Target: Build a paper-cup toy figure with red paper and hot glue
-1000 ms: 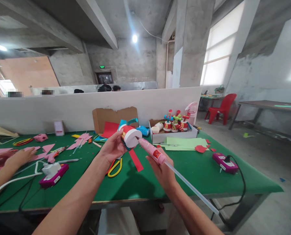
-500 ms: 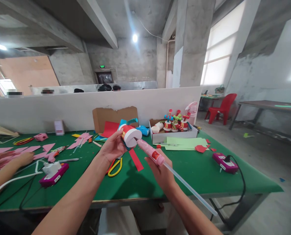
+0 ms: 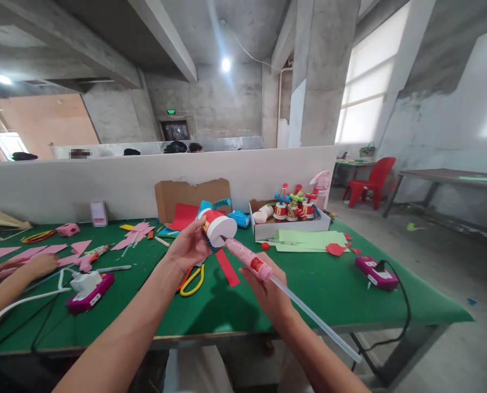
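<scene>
Two hands, head view: left hand [image 3: 192,245] grips a tilted red-and-white cup [image 3: 223,232] above the worktop [image 3: 308,289]; right hand [image 3: 271,292] wraps round a pink glue gun [image 3: 247,257].
Nozzle [image 3: 226,239]: at the cup's white end, perhaps touching; hard to tell.
Glue stick [image 3: 317,320]: juts from the gun's rear.
Red strip [image 3: 227,268]: beside a yellow-handled tool [image 3: 203,274].
White box [image 3: 268,232]: holds three figures [image 3: 281,210].

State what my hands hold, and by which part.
Left hand: the red-and-white cup, by its side. Right hand: the pink glue gun, from below its body; the hand hides the exact grip.
</scene>
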The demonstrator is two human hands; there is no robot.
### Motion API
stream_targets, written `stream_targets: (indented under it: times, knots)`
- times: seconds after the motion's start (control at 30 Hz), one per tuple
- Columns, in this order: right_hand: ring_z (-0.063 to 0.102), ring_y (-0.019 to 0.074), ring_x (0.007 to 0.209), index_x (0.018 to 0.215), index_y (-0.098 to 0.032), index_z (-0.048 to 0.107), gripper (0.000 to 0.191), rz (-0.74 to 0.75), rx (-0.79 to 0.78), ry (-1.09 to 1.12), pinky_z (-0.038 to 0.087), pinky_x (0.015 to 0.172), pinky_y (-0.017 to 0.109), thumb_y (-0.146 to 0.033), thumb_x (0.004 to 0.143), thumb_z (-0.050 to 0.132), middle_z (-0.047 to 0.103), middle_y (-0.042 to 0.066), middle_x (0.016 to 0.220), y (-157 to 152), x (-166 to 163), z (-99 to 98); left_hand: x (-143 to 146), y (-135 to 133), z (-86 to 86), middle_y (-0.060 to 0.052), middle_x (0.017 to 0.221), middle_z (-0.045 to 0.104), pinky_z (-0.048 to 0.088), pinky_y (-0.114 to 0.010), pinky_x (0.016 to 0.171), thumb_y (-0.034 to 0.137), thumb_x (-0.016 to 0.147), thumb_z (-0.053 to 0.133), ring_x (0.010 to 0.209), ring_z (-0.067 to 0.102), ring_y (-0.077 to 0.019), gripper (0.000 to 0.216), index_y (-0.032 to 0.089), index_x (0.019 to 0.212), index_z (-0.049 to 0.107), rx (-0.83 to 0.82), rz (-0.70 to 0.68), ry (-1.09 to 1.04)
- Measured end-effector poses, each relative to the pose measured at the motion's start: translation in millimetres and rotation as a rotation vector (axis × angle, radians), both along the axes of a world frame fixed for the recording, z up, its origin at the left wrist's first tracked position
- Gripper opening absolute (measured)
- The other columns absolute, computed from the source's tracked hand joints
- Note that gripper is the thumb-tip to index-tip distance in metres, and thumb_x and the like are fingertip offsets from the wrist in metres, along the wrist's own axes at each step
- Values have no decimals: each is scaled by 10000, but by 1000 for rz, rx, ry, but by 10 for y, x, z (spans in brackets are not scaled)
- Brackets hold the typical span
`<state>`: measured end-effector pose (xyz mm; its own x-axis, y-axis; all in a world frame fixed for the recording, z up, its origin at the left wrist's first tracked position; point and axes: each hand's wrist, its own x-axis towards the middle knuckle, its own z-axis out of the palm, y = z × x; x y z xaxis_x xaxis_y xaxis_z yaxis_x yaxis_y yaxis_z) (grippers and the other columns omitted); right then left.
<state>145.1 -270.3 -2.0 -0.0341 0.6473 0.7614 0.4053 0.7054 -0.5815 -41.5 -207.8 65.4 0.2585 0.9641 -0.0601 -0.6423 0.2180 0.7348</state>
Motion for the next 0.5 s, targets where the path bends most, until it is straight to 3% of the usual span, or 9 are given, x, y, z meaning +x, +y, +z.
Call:
stream_targets:
  times: [0.5]
  knots:
    - [431,107,562,729,-196,522,261,24,-7,-13,356,542,215,-387,908,520,502,-28,649,14,27,-20,7,-21,26,-48,774,731,566,-305,631,205,867,553,682,699,-197,206,176,1061,614,-17,29,-6]
